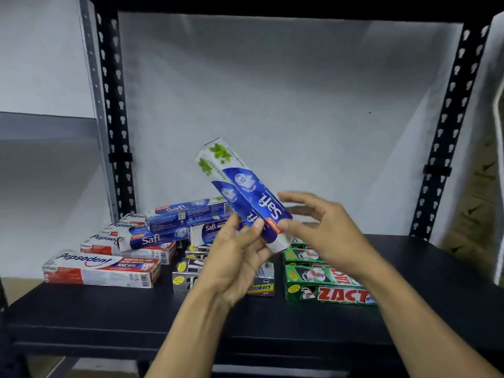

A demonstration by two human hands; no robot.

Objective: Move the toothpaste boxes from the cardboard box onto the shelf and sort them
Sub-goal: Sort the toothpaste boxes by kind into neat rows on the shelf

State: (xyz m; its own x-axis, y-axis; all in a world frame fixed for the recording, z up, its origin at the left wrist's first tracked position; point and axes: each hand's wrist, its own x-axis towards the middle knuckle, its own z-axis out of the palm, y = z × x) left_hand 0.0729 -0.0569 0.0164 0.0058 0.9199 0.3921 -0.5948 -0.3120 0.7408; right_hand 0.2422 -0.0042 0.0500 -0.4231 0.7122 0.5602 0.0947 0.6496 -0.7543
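While the left hand [240,257] grips two Safi boxes [245,197] tilted above the shelf [272,323] — likely for the Safi pile [174,222] — the right hand [321,227] hovers open, thumb just touching them

Glossy printed cardboard covers the Safi box [245,195] and the Pepsodent boxes [102,271]. The silver boxes [181,274] look foil-shiny. The shelf [109,309] is matt black; its perforated uprights [116,118] look like painted metal.
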